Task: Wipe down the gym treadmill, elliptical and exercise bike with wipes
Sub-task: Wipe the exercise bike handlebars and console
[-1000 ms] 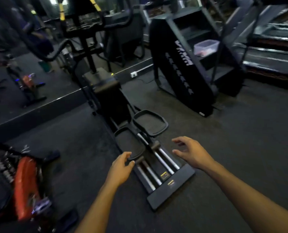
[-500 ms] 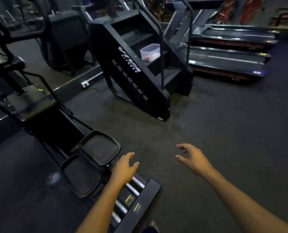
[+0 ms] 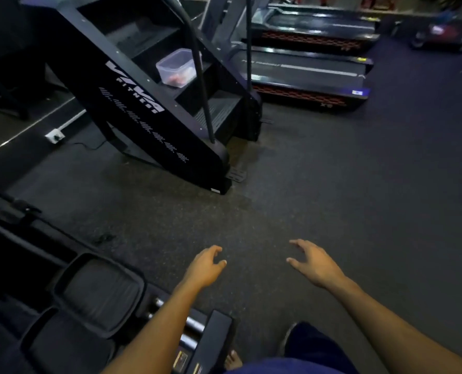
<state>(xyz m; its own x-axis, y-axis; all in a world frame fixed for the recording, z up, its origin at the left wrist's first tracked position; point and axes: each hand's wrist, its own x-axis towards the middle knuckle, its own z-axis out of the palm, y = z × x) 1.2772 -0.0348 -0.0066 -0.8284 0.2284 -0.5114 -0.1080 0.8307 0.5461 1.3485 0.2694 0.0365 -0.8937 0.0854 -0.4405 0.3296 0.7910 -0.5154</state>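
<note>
Hands: left hand (image 3: 205, 268) and right hand (image 3: 315, 263) out front over bare floor (image 3: 332, 184), fingers loosely spread, gripping nothing. No wipe in either.
Why held so: prob. balance/reach while walking btwn machines, not wiping; a judgement only.
Elliptical: elliptical (image 3: 97, 295) low left, pedals up, rear rails just under left forearm. Not touched.
Treadmills: treadmill (image 3: 305, 74) far right-centre, belt toward camera, parallel w/ a second one behind. Well apart from hands.
Bike: not made out in view.
Stepper: stair machine (image 3: 143, 109) centre-left, btwn elliptical and treadmills, angled side panel w/ white lettering.
Tub: clear tub (image 3: 177, 67) parked on a stepper tread, something reddish inside; contents too blurred to call. Placed at a handy height, poss. supply point for wipes — guess.
Foot: bare foot (image 3: 232, 360) at bottom edge beside elliptical's end bar.
Step in hand: likely heading to fetch wipes or to next machine; wiping itself not under way.
</note>
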